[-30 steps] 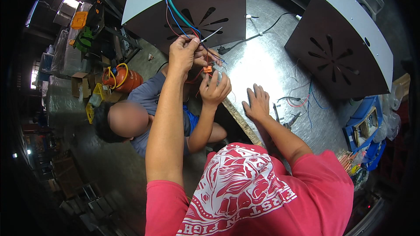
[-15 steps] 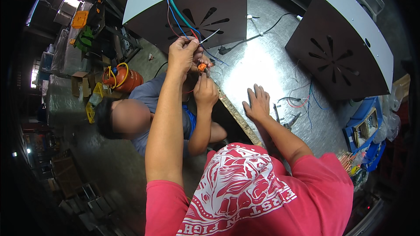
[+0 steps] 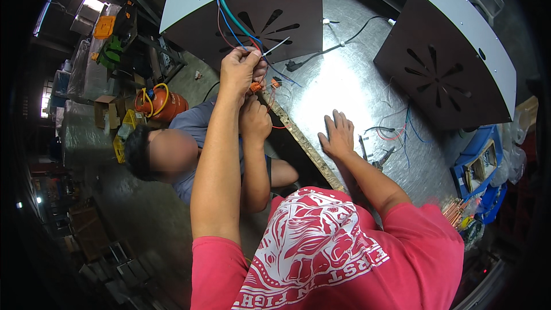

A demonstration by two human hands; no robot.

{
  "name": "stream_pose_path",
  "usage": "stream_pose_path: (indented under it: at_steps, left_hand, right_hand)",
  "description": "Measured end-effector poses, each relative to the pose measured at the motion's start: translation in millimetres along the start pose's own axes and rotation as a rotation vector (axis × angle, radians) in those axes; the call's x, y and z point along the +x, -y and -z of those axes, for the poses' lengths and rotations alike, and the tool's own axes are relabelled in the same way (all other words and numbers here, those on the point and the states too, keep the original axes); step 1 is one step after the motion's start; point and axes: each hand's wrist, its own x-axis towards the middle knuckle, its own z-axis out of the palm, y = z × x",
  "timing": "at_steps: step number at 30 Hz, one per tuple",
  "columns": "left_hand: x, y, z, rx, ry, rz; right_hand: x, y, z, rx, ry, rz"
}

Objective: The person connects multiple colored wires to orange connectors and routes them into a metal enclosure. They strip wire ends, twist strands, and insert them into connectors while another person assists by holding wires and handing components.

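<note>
My left hand [image 3: 238, 72] is raised at the far left edge of the metal table, fingers pinched round coloured wires [image 3: 231, 24]. They run with a green cable [image 3: 231, 10] from a hole in a grey and dark brown metal cabinet [image 3: 201, 28]. A thin white strip [image 3: 276, 46] sticks out beside my fingertips. Just below, a co-worker's hand [image 3: 255, 119] is closed near a small orange thing [image 3: 255, 87], whose kind I cannot make out. My right hand [image 3: 338, 134] rests on the tabletop with its fingers apart, holding nothing.
A second cabinet [image 3: 442, 63] stands at the right, loose wires [image 3: 406, 126] beside it. A black plug [image 3: 294, 66] lies on the table. Blue bins [image 3: 476, 161] are at the far right. The co-worker [image 3: 192, 143] crouches left, near an orange gas cylinder [image 3: 166, 106].
The co-worker's closed hand has moved left, away from the table edge, and the small orange thing has shifted left too. My own hands stay nearly in place.
</note>
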Motion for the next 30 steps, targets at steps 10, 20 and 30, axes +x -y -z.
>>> stream_pose_path:
  at_steps: [10, 20, 30]
  left_hand:
    - [-6, -9, -1, 0.150, -0.051, 0.003]
    - [-3, -9, 10, 0.174, -0.059, 0.093]
    - [6, -2, 10, 0.182, -0.048, -0.002]
  right_hand:
    - [0, -1, -1, -0.004, -0.016, 0.006]
    - [53, 16, 34, 0.615, -0.043, -0.371]
    - [172, 114, 116, 1.042, -0.130, 0.183]
